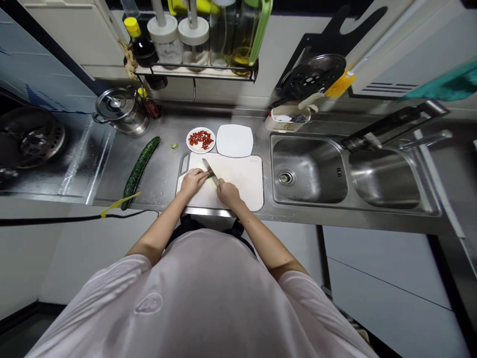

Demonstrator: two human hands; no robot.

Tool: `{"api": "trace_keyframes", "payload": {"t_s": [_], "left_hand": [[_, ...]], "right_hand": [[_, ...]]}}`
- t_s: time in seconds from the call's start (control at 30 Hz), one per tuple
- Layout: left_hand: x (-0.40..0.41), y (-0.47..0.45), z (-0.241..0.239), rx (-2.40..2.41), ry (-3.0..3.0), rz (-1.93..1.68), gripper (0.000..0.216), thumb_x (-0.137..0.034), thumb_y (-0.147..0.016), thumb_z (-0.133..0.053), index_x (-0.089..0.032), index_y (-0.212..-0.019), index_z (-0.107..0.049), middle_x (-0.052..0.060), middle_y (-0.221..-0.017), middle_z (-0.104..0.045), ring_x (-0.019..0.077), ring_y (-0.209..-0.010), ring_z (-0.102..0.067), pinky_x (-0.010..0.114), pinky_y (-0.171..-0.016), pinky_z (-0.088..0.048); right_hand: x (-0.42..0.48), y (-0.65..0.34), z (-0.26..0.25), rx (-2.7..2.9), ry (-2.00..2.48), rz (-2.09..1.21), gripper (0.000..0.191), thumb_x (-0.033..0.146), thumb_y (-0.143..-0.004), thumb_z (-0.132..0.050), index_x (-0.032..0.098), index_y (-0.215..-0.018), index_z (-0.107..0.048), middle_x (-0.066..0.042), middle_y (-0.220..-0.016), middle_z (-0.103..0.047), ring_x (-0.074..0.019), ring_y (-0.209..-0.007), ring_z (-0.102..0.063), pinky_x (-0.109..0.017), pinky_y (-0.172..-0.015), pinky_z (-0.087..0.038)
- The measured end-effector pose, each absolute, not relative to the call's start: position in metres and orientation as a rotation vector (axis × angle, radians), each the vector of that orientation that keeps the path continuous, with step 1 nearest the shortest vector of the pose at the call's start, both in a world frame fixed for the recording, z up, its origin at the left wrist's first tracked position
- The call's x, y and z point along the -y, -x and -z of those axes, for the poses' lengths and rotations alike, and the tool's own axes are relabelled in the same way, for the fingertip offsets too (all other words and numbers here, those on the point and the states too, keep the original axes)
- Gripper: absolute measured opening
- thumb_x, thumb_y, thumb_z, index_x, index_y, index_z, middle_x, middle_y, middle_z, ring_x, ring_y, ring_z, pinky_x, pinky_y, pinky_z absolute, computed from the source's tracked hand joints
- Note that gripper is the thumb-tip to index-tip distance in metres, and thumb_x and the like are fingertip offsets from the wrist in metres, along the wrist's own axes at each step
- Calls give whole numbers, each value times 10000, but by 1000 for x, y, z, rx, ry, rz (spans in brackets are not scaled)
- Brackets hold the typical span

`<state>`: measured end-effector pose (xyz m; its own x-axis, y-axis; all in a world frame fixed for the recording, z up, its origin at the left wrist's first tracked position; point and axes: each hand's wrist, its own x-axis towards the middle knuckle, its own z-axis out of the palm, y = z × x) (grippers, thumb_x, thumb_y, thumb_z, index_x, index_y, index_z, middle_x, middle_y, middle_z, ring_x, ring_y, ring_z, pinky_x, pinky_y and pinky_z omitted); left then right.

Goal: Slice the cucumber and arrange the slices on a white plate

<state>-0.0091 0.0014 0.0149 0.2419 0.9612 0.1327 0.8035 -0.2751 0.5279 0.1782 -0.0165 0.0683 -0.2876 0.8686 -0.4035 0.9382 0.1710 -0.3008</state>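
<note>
My right hand [228, 193] is closed around the handle of a kitchen knife [213, 177], whose blade slants up and left across the white cutting board [246, 184]. Under the fingers of my left hand [193, 182] lies a small piece of cucumber [211, 175], pressed to the board right beside the blade. Most of that piece is hidden by the fingers and knife. A whole dark green cucumber [139, 171] lies on the counter to the left, with small cut-off bits [174, 146] near it. Behind the board stand a plate of chopped red pieces [200, 139] and a bare white plate [234, 140].
A lidded steel pot [122, 112] and a gas burner [30, 136] are at the left. To the right is a double steel sink [309, 169] with a faucet [398, 124]. Bottles and jars crowd a wall rack [197, 72]. A black cable [74, 219] crosses the counter edge.
</note>
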Motion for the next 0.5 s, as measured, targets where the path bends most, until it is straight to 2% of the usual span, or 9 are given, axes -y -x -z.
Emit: {"api": "trace_keyframes", "payload": {"t_s": [0.5], "left_hand": [[-4, 11, -10, -1607, -2273, -647, 303, -355, -943, -456, -257, -1100, -696, 59, -1022, -660, 191, -966, -563, 330, -869, -452]], "right_hand": [[35, -197, -78, -2218, -1672, 812, 250, 176, -941, -345, 153, -1136, -499, -134, -984, -661, -243, -907, -638, -310, -724, -457]]}}
